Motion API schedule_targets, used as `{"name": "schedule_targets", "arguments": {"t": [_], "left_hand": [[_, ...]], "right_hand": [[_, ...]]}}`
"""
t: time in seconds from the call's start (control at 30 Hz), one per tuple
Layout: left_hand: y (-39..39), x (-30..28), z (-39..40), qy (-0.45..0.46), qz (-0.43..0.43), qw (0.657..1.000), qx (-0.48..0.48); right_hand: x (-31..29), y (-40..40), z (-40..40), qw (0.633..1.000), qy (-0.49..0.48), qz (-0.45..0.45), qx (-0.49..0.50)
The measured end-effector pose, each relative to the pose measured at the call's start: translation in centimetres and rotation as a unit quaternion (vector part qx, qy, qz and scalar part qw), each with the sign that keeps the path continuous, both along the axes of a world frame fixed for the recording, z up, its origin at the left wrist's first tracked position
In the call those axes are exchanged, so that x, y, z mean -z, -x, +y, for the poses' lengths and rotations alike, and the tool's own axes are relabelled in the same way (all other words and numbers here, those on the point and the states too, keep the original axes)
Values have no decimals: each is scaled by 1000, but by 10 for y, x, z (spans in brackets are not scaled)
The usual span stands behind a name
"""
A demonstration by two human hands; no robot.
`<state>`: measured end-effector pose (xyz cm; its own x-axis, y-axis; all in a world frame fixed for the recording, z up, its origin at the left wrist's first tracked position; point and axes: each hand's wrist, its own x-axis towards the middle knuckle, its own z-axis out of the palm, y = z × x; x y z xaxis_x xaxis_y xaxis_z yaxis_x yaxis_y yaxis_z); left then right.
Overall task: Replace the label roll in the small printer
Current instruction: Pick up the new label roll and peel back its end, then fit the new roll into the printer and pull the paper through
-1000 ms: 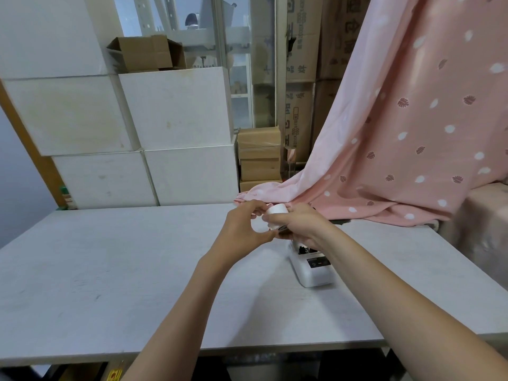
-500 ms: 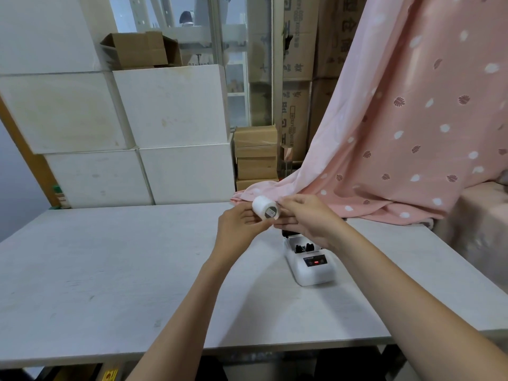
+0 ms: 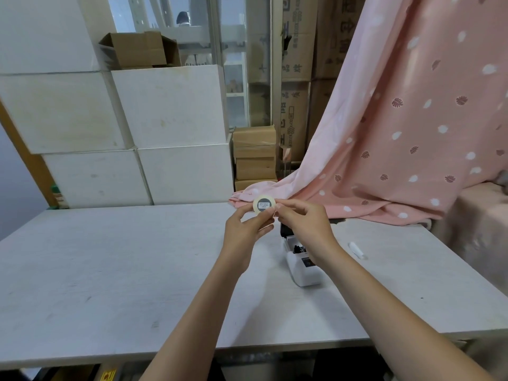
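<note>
Above the middle of a pale worktable (image 3: pixel 110 270), a person's two bare hands hold a small white label roll (image 3: pixel 263 204) up between them, its flat end with a dark round sticker turned toward the camera. The left hand (image 3: pixel 244 229) pinches the roll's near edge between thumb and fingertips; the right hand (image 3: pixel 302 224) pinches its right side, apparently feeling for the free end of the tape.

Half a second earlier the roll sat lower and lay sideways between the fingers; it has since been raised and rotated face-on, and a second ago it was all but hidden inside the hands. That suggests the person is checking its orientation or hunting for the leading edge before loading.

Below the right wrist, the small white printer (image 3: pixel 305 270) rests on the table with its far-end cover open, showing a dark compartment. Whether an old roll is inside cannot be told. A small white cylindrical piece (image 3: pixel 356 250) lies on the table to the right, well apart from the printer. Pink dotted fabric (image 3: pixel 398 133) drapes onto the table's far edge.

The roll is not yet seated, so the loading step lies ahead.
</note>
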<state>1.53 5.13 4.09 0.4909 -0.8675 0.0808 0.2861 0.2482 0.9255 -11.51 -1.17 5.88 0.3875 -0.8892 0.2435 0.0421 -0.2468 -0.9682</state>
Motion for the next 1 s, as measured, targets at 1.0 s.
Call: {"name": "schedule_targets", "arguments": {"t": [1.0], "left_hand": [[-5,21,4,-21,220,967,125]], "right_hand": [[25,-6,22,999,39,10,-6]]}}
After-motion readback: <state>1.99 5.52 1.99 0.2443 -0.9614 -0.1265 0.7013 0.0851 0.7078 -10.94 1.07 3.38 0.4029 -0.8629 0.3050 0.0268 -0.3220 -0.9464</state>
